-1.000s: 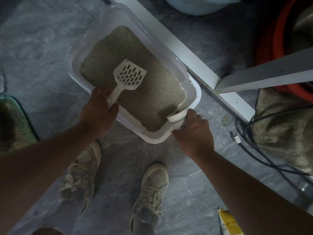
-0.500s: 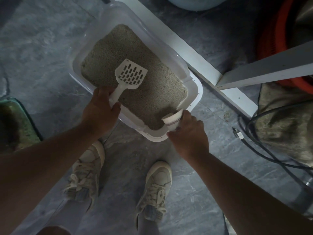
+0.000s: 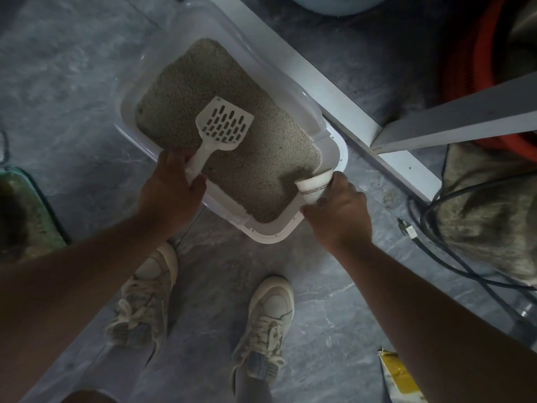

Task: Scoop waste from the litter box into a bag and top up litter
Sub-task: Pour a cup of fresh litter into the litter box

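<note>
The left hand (image 3: pixel 170 190) grips the handle of a slotted scoop (image 3: pixel 223 126) whose blade points away over the litter, while the right hand (image 3: pixel 338 212) holds a tipped paper cup (image 3: pixel 315 184) at the near right corner. The litter box (image 3: pixel 273 232) lies on the floor just ahead of both hands, its long axis running diagonally away to the left; no bag is identifiable.

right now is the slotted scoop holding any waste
No, the slotted scoop, held by the left hand, shows only open slots with bare litter beneath it in the litter box.
</note>
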The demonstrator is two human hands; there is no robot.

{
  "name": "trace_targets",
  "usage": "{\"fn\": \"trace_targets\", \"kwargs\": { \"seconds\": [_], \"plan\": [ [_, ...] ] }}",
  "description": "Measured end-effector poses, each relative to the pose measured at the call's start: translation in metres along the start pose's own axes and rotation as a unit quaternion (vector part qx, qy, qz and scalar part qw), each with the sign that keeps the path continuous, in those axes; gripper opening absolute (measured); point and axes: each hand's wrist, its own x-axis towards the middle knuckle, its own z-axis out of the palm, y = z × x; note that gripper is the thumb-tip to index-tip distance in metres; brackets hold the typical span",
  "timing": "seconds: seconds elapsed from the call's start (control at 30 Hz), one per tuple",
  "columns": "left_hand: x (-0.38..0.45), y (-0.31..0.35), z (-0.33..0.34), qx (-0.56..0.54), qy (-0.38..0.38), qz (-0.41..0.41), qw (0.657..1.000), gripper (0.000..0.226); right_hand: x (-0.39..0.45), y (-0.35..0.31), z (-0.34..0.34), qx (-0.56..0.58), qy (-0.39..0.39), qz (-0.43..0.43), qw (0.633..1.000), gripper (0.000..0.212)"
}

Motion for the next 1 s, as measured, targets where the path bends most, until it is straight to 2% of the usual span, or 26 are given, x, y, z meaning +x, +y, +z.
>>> {"fn": "trace_targets", "kwargs": {
  "seconds": [0.13, 0.27, 0.37, 0.5, 0.6, 0.73, 0.9, 1.0],
  "plan": [
    [0.001, 0.001, 0.0, 0.0, 0.004, -0.001, 1.0, 0.046, 0.0, 0.003, 0.0, 0.013, 0.015, 0.023, 1.0, 0.062],
    [0.002, -0.001, 0.001, 0.0, 0.0, -0.001, 1.0, 0.047, 0.004, 0.002, -0.003, 0.016, 0.028, 0.024, 0.999, 0.062],
    [0.002, -0.002, 0.001, -0.002, 0.004, 0.004, 1.0, 0.046, 0.005, -0.003, -0.002, 0.0, 0.01, -0.008, 1.0, 0.063],
    [0.001, -0.002, 0.001, -0.001, 0.002, 0.007, 1.0, 0.046, 0.009, -0.01, -0.005, 0.013, 0.021, 0.012, 1.0, 0.065],
    [0.0, -0.001, 0.0, 0.001, -0.002, 0.012, 1.0, 0.046, 0.007, -0.013, -0.005, 0.015, 0.01, 0.016, 1.0, 0.068],
    [0.002, 0.0, -0.001, 0.002, -0.01, 0.003, 1.0, 0.046, -0.003, -0.013, 0.001, 0.011, -0.059, 0.03, 0.998, 0.06],
    [0.001, 0.002, -0.003, 0.007, -0.014, -0.002, 1.0, 0.046, -0.001, -0.017, -0.008, 0.15, -0.05, 0.137, 0.978, 0.061],
    [0.002, 0.004, -0.004, 0.017, -0.025, -0.005, 1.0, 0.047, -0.004, -0.019, -0.008, 0.173, -0.064, 0.14, 0.973, 0.06]
  ]
}}
